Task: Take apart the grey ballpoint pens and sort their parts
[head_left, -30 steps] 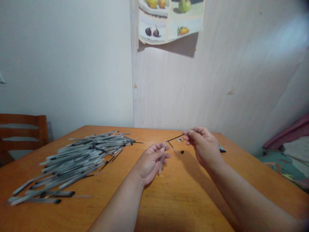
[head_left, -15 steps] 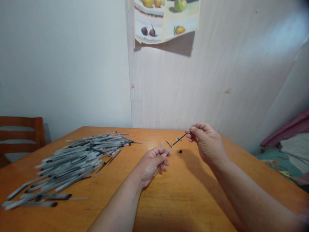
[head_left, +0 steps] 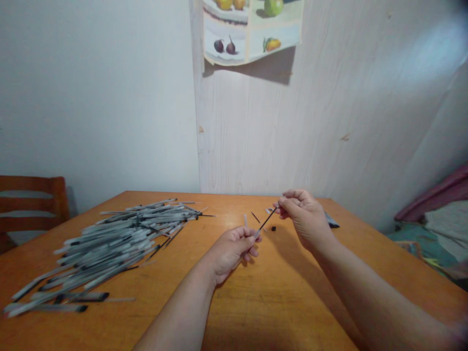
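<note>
My left hand (head_left: 236, 251) is closed on a short whitish, translucent pen barrel (head_left: 257, 234), tilted up to the right. My right hand (head_left: 302, 214) pinches a thin black pen refill (head_left: 268, 218) near its upper end. The refill's lower end meets the mouth of the barrel; how far inside it reaches, I cannot tell. Behind the hands lie another black refill piece (head_left: 255, 217), a whitish tube (head_left: 245, 220) and a small black cap or plug (head_left: 273, 228). Left of my left hand spreads a big heap of pen parts (head_left: 124, 239), grey-white barrels with black ends.
All this lies on an orange-brown wooden table (head_left: 256, 302). A dark packet (head_left: 332, 221) is partly hidden behind my right wrist. A wooden chair (head_left: 29, 204) stands at left, folded cloth (head_left: 446, 224) lies at right, and a fruit picture (head_left: 252, 31) hangs on the wall.
My right hand has moved left and slightly down, bringing the refill's lower end from above the barrel to its mouth. The left hand has hardly moved. The dark packet has come into sight.
</note>
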### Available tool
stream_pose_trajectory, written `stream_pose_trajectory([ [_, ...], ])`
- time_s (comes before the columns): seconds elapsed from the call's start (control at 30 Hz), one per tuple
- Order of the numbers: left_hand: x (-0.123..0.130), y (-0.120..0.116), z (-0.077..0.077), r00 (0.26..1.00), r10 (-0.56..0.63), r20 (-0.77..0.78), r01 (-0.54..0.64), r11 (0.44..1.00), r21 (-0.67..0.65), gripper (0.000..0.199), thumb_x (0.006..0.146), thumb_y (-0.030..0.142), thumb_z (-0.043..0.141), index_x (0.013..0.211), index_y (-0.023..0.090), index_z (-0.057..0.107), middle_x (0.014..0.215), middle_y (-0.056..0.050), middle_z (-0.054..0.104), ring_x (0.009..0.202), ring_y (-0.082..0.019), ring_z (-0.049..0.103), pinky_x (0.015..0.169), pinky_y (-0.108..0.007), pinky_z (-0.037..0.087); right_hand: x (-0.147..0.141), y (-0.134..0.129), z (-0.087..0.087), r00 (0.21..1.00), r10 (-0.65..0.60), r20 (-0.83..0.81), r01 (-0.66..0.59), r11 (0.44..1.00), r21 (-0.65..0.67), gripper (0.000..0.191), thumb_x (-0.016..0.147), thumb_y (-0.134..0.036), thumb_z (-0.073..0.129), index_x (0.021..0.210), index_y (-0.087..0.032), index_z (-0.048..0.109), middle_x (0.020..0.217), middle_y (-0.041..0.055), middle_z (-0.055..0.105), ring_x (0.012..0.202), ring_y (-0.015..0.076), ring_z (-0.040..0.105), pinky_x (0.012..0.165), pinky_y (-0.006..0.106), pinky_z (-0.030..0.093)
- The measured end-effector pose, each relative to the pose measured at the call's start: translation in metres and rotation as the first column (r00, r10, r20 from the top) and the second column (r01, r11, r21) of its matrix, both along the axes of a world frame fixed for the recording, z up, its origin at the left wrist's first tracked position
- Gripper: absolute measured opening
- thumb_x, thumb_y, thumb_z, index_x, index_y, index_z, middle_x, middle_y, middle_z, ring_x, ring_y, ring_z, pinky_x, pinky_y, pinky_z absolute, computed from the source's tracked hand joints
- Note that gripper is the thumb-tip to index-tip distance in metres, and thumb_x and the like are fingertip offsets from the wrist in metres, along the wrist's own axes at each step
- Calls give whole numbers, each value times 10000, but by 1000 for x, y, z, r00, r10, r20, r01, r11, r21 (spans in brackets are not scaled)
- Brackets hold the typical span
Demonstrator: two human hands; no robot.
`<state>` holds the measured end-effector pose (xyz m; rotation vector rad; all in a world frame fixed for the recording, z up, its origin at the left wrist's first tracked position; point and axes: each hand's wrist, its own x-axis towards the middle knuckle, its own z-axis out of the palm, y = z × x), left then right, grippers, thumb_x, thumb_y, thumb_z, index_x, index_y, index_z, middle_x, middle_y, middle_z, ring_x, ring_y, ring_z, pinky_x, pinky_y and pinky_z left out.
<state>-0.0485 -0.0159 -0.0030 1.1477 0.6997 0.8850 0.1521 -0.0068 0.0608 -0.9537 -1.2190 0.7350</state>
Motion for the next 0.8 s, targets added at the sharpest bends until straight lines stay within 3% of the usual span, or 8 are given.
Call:
stream_pose_trajectory([
  [0.2, -1, 1, -1, 998, -10, 69, 11, 1000, -14, 289, 777, 338, 746, 982, 155, 657, 1090, -111, 666, 664, -89, 596, 532, -200, 368, -11, -2, -12, 994, 78, 78, -74, 996, -58, 340, 767, -439, 720, 931, -194, 552, 780, 46, 706, 654, 152, 636, 586, 268, 483],
  [0.43, -2, 0, 2, 992, 8, 127, 0, 998, -59, 261, 798, 314, 727, 986, 161, 631, 932, -66, 671, 624, -84, 570, 533, -202, 378, -31, -7, -26, 942, 115, 317, -85, 991, -108, 241, 809, -428, 648, 815, -188, 624, 724, 24, 650, 675, 158, 602, 600, 271, 463],
  [0.8, -2, -1, 8, 988, 59, 143, -49, 996, -72, 248, 801, 283, 720, 993, 158, 626, 892, -42, 648, 623, -72, 559, 523, -188, 368, -30, -8, -33, 802, 56, 595, -113, 992, 59, 240, 912, -322, 501, 868, -218, 713, 820, 28, 700, 787, 167, 632, 762, 288, 471],
])
